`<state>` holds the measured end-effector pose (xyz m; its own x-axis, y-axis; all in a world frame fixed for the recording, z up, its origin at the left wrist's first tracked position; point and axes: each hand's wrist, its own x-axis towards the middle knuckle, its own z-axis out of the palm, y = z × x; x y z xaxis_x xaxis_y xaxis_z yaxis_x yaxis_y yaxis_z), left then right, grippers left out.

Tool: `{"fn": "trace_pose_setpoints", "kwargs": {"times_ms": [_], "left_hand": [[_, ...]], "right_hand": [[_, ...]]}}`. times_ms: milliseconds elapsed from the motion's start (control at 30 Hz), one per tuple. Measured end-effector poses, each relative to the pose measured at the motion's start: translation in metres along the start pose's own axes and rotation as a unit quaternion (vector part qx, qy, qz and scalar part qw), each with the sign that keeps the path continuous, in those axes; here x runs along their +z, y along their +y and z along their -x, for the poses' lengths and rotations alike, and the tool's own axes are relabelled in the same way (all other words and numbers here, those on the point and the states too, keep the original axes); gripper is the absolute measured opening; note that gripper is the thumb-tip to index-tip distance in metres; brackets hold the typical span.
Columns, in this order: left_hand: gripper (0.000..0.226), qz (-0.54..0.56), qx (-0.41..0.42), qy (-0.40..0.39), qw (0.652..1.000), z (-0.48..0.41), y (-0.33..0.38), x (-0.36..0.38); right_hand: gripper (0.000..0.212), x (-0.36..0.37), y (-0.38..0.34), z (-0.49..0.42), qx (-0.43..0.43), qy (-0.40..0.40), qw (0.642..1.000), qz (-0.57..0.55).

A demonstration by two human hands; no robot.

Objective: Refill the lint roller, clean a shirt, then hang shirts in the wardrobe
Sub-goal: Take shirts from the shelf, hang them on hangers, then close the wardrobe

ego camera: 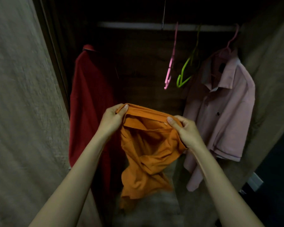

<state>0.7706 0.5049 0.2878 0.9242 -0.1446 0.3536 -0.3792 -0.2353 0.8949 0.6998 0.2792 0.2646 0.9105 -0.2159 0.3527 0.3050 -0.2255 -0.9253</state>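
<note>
Orange shirt (147, 154) held up before the open wardrobe (138, 66), its top edge pinched by left hand (112, 119) and right hand (184, 130), both closed on fabric (lower part hangs loose). Behind: red shirt (90, 102) left, pink shirt (220, 115) right, bare pink hanger (170, 69) and green hanger (186, 74) on the rail (129, 25).

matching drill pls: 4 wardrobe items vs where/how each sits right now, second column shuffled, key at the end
Items
1. orange shirt
2. red shirt
3. pink shirt
4. green hanger

Places or states
A. hangs bare on the rail, next to a bare pink hanger
B. hangs at the wardrobe's left side
C. held by the left hand and right hand, not on a hanger
D. hangs on a hanger at the wardrobe's right side

Pairs: 1-C, 2-B, 3-D, 4-A
</note>
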Motion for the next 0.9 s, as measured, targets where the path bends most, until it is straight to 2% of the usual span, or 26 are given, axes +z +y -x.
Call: {"fn": "trace_pose_setpoints", "kwargs": {"times_ms": [67, 133, 233, 300, 333, 400, 500, 600, 667, 700, 800, 833, 900], "left_hand": [[0.028, -0.006, -0.001, -0.015, 1.000, -0.003, -0.003, -0.006], [0.028, -0.004, -0.017, -0.024, 1.000, -0.004, -0.004, -0.004], [0.028, 0.015, -0.050, -0.054, 0.997, -0.002, -0.006, 0.003], [0.028, 0.017, -0.067, -0.126, 0.990, 0.000, -0.006, 0.003], [0.036, 0.000, -0.069, -0.162, 0.984, 0.001, -0.005, 0.001], [0.046, -0.057, -0.049, -0.202, 0.976, 0.002, -0.004, -0.002], [0.027, -0.174, 0.040, -0.178, 0.968, 0.001, -0.009, -0.005], [0.063, -0.249, 0.108, -0.155, 0.950, 0.001, -0.017, -0.014], [0.084, -0.215, 0.114, -0.194, 0.950, 0.003, -0.020, -0.022], [0.088, -0.166, 0.119, -0.229, 0.952, 0.006, -0.018, -0.026], [0.079, -0.050, 0.129, -0.314, 0.939, 0.014, -0.010, -0.035], [0.078, -0.056, 0.123, -0.324, 0.936, 0.014, -0.010, -0.036], [0.082, -0.154, 0.117, -0.298, 0.935, 0.013, -0.009, -0.033]], "right_hand": [[0.021, -0.006, 0.001, 0.000, -0.009, -0.033, 0.997, 0.070], [0.021, -0.012, 0.005, 0.001, 0.011, -0.037, 0.995, 0.088], [0.015, -0.013, 0.004, 0.003, 0.065, 0.001, 0.998, 0.018], [0.015, -0.013, -0.002, 0.002, 0.127, 0.032, 0.989, -0.064], [0.015, -0.015, -0.005, 0.001, 0.150, 0.044, 0.983, -0.099], [0.016, -0.018, -0.013, -0.001, 0.176, 0.042, 0.972, -0.152], [0.019, -0.022, -0.024, -0.002, 0.187, 0.016, 0.964, -0.190], [0.019, -0.028, -0.027, -0.006, 0.180, 0.036, 0.962, -0.201], [0.020, -0.030, -0.026, -0.007, 0.179, 0.061, 0.962, -0.198], [0.020, -0.030, -0.025, -0.007, 0.184, 0.073, 0.961, -0.194], [0.018, -0.030, -0.021, -0.008, 0.190, 0.102, 0.959, -0.184], [0.018, -0.029, -0.023, -0.008, 0.189, 0.106, 0.959, -0.182], [0.019, -0.029, -0.021, -0.007, 0.182, 0.091, 0.965, -0.167]]}}
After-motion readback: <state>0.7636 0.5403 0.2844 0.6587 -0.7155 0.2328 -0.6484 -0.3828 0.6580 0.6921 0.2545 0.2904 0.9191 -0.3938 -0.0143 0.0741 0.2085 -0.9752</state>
